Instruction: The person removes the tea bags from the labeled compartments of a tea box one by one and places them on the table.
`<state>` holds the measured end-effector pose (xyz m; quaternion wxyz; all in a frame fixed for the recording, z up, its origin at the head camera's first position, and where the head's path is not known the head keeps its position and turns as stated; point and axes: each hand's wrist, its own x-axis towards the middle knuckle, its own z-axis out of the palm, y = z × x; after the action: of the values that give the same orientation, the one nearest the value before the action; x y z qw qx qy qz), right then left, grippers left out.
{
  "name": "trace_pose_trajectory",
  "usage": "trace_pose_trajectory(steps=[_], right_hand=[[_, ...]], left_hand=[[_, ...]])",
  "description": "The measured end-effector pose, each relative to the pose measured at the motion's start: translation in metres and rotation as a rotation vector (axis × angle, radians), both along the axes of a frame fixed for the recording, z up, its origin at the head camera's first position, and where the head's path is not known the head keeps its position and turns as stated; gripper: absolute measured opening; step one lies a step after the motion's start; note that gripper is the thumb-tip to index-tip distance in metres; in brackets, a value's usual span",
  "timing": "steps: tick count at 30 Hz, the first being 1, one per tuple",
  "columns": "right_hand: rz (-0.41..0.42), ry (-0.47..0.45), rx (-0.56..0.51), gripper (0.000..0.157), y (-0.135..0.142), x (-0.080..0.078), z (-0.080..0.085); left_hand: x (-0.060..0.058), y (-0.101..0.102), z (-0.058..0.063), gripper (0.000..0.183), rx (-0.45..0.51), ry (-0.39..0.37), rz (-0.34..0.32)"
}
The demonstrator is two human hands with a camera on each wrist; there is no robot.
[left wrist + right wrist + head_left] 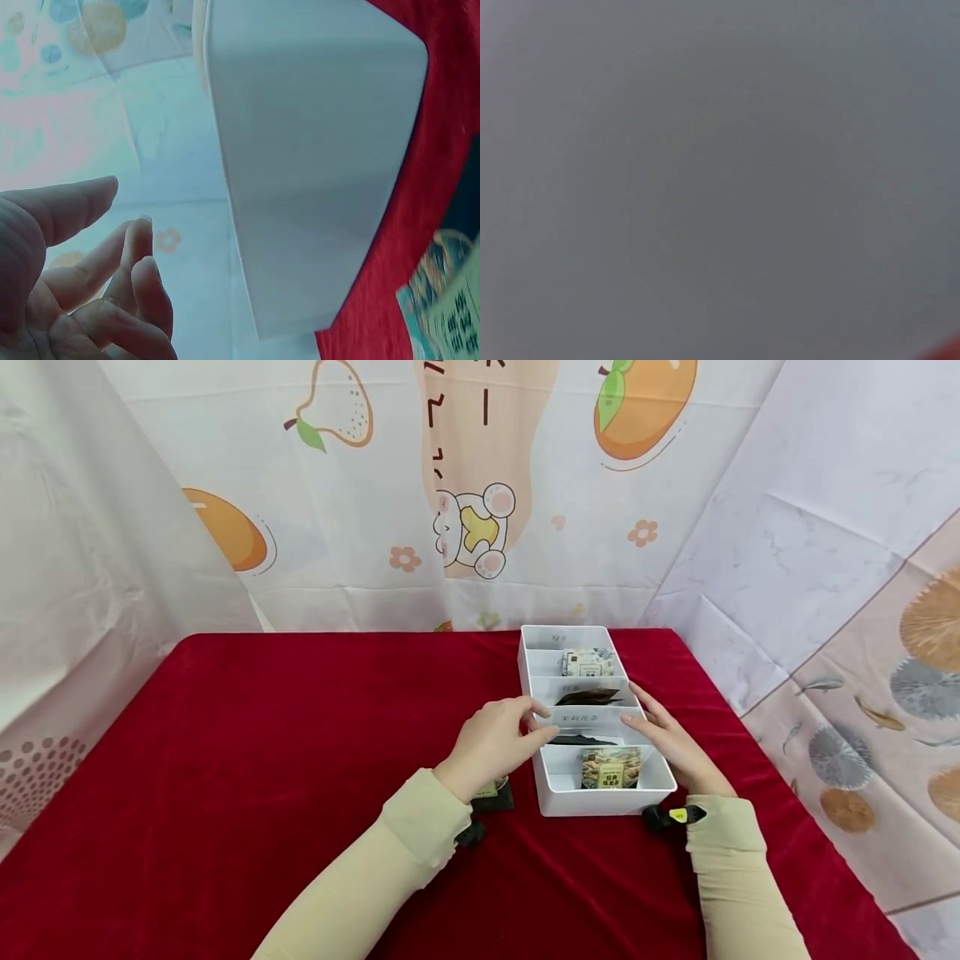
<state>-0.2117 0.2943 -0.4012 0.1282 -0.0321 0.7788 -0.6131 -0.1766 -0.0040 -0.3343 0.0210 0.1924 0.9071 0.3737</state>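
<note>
A white divided storage box (606,801) stands on the table to the right of centre. Its compartments hold a patterned tea packet (611,769) at the near end, dark packets (588,697) in the middle and a pale packet (588,662) farther back. My right hand (678,750) holds the box's right wall, thumb over the rim and fingers along the outside. Over the left rim hovers my left hand (491,739), with thumb and fingertips apart and nothing between them in the left wrist view. Close grey blur fills the right wrist view.
Partly hidden under my left wrist, a dark packet with a patterned label (495,797) lies on the red tablecloth (300,735). Printed curtains (337,527) hang behind the table and along both sides. Black straps (660,817) sit at my wrists.
</note>
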Motion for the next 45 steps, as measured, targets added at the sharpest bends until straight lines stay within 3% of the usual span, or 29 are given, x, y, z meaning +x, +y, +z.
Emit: trace_pose_trajectory(steps=[11,23,30,45], right_hand=[[0.013,-0.012,-0.024,0.073,-0.003,0.0,-0.002],[0.012,-0.011,-0.018,0.072,-0.002,0.0,-0.001],[0.018,-0.006,-0.013,0.073,-0.001,-0.001,0.001],[0.001,0.003,0.025,0.073,0.0,-0.001,0.001]], left_hand=[[0.014,0.028,-0.008,0.025,-0.159,0.134,-0.038],[0.015,0.052,-0.017,0.029,-0.287,0.214,-0.057],[0.015,0.057,-0.023,0.029,-0.3,0.212,-0.05],[0.018,0.065,-0.031,0.028,-0.384,0.301,-0.036]])
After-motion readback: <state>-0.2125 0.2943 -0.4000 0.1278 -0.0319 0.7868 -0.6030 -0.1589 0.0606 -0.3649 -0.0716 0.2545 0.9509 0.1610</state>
